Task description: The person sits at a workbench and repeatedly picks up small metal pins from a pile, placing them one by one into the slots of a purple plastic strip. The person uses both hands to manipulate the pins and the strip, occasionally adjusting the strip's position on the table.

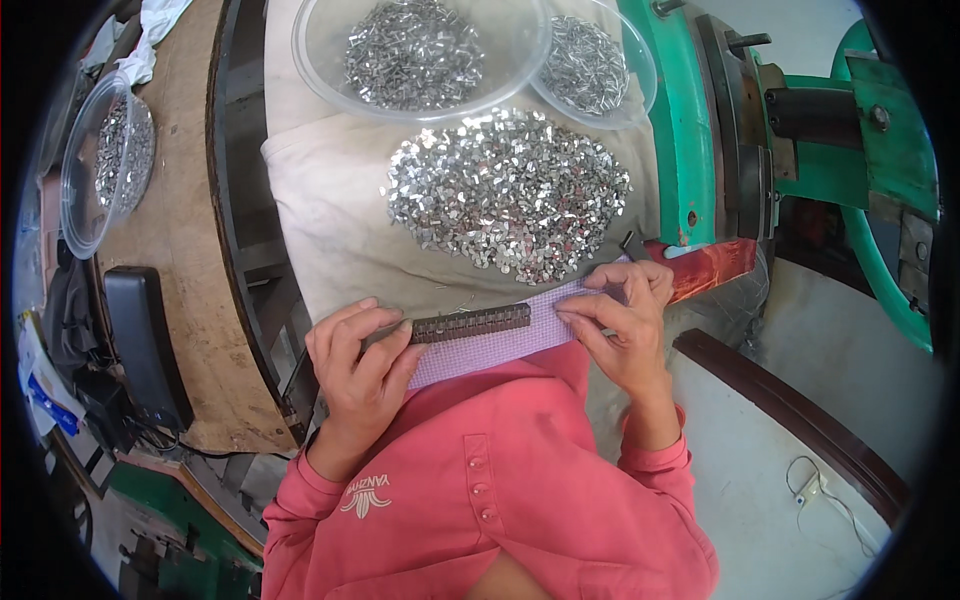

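A dark toothed bar with a row of slots lies slightly tilted in front of my body. My left hand grips its left end between thumb and fingers. Under the bar is a purple checked cloth. My right hand is over the cloth's right part, apart from the bar, with thumb and fingertips pinched together. Whatever is between them is too small to make out. Just beyond both hands, a large heap of small shiny metal pieces is spread on a pale cloth.
Two clear plastic bowls, a larger bowl and a smaller bowl, hold metal parts behind the heap. A green machine stands at the right. On the wooden table at the left are another clear bowl and a black case.
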### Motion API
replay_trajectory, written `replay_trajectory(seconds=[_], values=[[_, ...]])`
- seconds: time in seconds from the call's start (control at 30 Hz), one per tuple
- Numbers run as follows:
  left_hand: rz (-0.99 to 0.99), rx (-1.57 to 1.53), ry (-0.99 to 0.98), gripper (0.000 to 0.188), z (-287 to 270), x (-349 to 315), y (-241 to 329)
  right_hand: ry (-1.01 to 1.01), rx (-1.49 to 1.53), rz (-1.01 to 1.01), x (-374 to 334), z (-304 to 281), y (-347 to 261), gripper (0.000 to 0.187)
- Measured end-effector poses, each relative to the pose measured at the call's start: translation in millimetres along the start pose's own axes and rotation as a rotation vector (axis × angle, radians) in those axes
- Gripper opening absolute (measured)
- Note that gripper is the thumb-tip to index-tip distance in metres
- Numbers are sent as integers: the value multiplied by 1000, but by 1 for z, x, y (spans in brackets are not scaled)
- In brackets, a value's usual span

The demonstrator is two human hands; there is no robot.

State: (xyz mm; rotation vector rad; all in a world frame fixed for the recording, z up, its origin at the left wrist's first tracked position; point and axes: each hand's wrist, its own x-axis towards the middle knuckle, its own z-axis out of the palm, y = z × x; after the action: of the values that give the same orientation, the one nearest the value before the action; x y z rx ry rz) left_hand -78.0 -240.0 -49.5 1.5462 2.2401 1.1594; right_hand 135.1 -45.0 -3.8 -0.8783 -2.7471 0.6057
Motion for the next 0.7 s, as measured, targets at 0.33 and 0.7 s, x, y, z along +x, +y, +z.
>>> replay_trajectory(seconds=[0.33,0.7], values=[[8,-6,20,33,1,0,0,13,-17,-31,1,0,5,16],[0,-2,3,32,0,0,-1,169,217,-1,-4,23,-17,21]])
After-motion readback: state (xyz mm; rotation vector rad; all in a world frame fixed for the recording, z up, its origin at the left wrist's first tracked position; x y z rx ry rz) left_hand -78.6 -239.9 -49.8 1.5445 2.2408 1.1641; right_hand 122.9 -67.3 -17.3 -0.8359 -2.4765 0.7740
